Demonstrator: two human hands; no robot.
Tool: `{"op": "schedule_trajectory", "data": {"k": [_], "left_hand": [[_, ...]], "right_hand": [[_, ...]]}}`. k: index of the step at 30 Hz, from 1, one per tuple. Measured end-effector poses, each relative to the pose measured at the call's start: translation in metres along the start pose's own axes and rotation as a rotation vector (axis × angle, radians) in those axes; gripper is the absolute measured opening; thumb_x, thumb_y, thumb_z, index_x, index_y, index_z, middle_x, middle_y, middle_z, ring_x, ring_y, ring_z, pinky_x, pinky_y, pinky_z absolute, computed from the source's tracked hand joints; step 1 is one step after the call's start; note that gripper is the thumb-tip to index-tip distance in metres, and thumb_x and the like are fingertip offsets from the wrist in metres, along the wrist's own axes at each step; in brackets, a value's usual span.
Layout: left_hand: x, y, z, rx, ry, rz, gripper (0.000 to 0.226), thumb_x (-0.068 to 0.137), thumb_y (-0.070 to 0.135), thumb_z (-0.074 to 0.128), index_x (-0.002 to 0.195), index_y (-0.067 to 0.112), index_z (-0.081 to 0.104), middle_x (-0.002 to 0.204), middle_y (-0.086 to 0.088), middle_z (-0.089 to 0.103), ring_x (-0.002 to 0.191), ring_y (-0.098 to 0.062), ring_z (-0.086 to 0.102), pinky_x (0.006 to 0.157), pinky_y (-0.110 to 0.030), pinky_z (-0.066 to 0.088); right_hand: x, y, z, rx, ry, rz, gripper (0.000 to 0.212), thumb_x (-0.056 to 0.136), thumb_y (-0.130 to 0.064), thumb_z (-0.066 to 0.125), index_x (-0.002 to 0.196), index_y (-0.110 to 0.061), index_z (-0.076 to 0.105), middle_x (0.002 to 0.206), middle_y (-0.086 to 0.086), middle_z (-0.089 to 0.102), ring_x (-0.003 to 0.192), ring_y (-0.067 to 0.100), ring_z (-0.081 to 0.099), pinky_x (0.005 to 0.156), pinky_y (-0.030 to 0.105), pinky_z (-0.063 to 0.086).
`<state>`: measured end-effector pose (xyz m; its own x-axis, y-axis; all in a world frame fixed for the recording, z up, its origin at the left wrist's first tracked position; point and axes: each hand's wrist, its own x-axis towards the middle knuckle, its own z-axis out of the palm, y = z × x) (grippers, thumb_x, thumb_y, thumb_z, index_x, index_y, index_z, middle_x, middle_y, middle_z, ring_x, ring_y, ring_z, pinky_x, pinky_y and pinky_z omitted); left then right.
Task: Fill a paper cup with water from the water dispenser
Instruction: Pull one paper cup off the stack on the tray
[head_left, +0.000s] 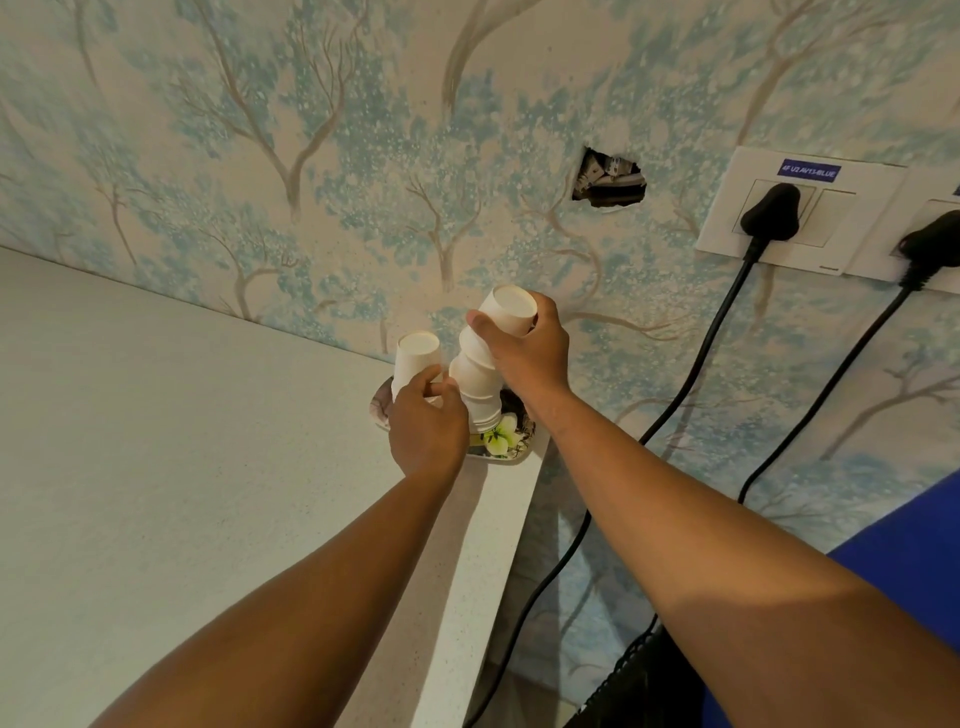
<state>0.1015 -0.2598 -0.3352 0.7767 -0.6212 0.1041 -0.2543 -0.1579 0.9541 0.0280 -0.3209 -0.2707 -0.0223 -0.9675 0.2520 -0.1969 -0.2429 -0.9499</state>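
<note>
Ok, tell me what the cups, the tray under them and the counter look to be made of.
Cups: white paper, matte, with thin rolled rims showing along the nested, upside-down stack.
Tray: glossy surface with a printed flower, probably melamine or plastic; mostly hidden, so I can't be sure.
Counter: pale, finely speckled, smooth slab with a square edge, likely solid surface or engineered stone.

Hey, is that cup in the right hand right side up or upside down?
Upside down: the cup in the right hand shows its closed flat base on top, mouth toward the stack.
</note>
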Motion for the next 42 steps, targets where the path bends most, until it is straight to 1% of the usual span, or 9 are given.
{"op": "schedule_trajectory", "data": {"k": [11, 17, 20, 23, 28, 33, 35, 38, 42], "left_hand": [[0.006, -0.011, -0.001, -0.008, 0.027, -0.002, 0.03, 0.097, 0.034, 0.051, 0.125, 0.03, 0.061, 0.137, 0.001, 0.056, 0.116, -0.019, 0.058, 0.083, -0.029, 0.045], [-0.002, -0.004, -0.004, -0.093, -0.008, 0.038, 0.034, 0.096, 0.049, 0.044, 0.122, 0.037, 0.06, 0.136, 0.003, 0.057, 0.119, -0.018, 0.056, 0.088, -0.03, 0.047], [-0.012, 0.011, -0.011, -0.217, -0.078, 0.041, 0.04, 0.096, 0.056, 0.038, 0.116, 0.033, 0.062, 0.121, 0.005, 0.065, 0.108, -0.018, 0.062, 0.094, -0.042, 0.053], [-0.028, 0.03, -0.022, -0.35, -0.158, 0.042, 0.037, 0.1, 0.053, 0.034, 0.117, 0.033, 0.06, 0.116, 0.005, 0.068, 0.098, -0.016, 0.065, 0.091, -0.04, 0.052], [-0.073, 0.051, -0.056, -0.469, -0.291, 0.062, 0.032, 0.101, 0.054, 0.035, 0.106, 0.035, 0.061, 0.101, 0.006, 0.066, 0.092, -0.014, 0.065, 0.079, -0.037, 0.052], [-0.102, 0.055, -0.076, -0.519, -0.335, 0.088, 0.022, 0.103, 0.039, 0.042, 0.087, 0.038, 0.057, 0.088, 0.011, 0.055, 0.085, -0.007, 0.06, 0.084, -0.033, 0.052], [-0.101, 0.053, -0.077, -0.501, -0.334, 0.112, 0.019, 0.103, 0.035, 0.043, 0.095, 0.033, 0.06, 0.092, 0.015, 0.049, 0.084, -0.001, 0.056, 0.083, -0.026, 0.051], [-0.098, 0.048, -0.081, -0.441, -0.354, 0.143, 0.028, 0.101, 0.036, 0.048, 0.118, 0.022, 0.064, 0.097, 0.02, 0.051, 0.093, -0.002, 0.057, 0.09, -0.035, 0.054], [-0.122, 0.035, -0.101, -0.365, -0.375, 0.186, 0.04, 0.097, 0.042, 0.054, 0.129, 0.02, 0.061, 0.103, 0.027, 0.053, 0.102, -0.011, 0.061, 0.092, -0.039, 0.053]], "right_hand": [[-0.002, -0.023, -0.008, 0.085, 0.078, -0.108, 0.064, 0.074, -0.038, 0.081, 0.127, -0.021, 0.05, 0.117, -0.006, 0.06, 0.102, 0.012, 0.058, 0.085, 0.025, 0.05], [-0.014, -0.029, -0.014, 0.336, 0.116, -0.008, 0.064, 0.074, -0.037, 0.082, 0.128, -0.024, 0.049, 0.12, -0.001, 0.059, 0.101, 0.016, 0.061, 0.078, 0.029, 0.056], [-0.027, -0.025, -0.017, 0.43, 0.115, 0.095, 0.063, 0.077, -0.036, 0.079, 0.131, -0.026, 0.047, 0.119, -0.003, 0.057, 0.096, 0.009, 0.06, 0.079, 0.027, 0.055], [-0.046, -0.024, -0.02, 0.528, 0.111, 0.179, 0.054, 0.078, -0.035, 0.079, 0.123, -0.03, 0.05, 0.12, -0.001, 0.059, 0.098, 0.012, 0.061, 0.084, 0.035, 0.057], [-0.1, -0.029, -0.045, 0.641, 0.102, 0.246, 0.056, 0.077, -0.033, 0.08, 0.122, -0.021, 0.048, 0.108, -0.003, 0.063, 0.092, 0.011, 0.064, 0.076, 0.03, 0.056], [-0.138, -0.02, -0.055, 0.667, 0.055, 0.305, 0.059, 0.074, -0.029, 0.082, 0.12, -0.013, 0.048, 0.108, 0.0, 0.064, 0.094, 0.015, 0.067, 0.075, 0.031, 0.058], [-0.141, -0.012, -0.056, 0.646, 0.045, 0.307, 0.054, 0.073, -0.029, 0.083, 0.113, -0.017, 0.05, 0.108, 0.002, 0.064, 0.096, 0.018, 0.067, 0.082, 0.038, 0.059], [-0.148, -0.005, -0.06, 0.592, 0.025, 0.294, 0.048, 0.069, -0.033, 0.086, 0.103, -0.025, 0.053, 0.112, 0.005, 0.065, 0.1, 0.022, 0.067, 0.09, 0.046, 0.057], [-0.187, -0.003, -0.081, 0.526, -0.027, 0.265, 0.05, 0.068, -0.035, 0.086, 0.108, -0.028, 0.057, 0.117, 0.005, 0.067, 0.102, 0.021, 0.068, 0.086, 0.04, 0.059]]}}
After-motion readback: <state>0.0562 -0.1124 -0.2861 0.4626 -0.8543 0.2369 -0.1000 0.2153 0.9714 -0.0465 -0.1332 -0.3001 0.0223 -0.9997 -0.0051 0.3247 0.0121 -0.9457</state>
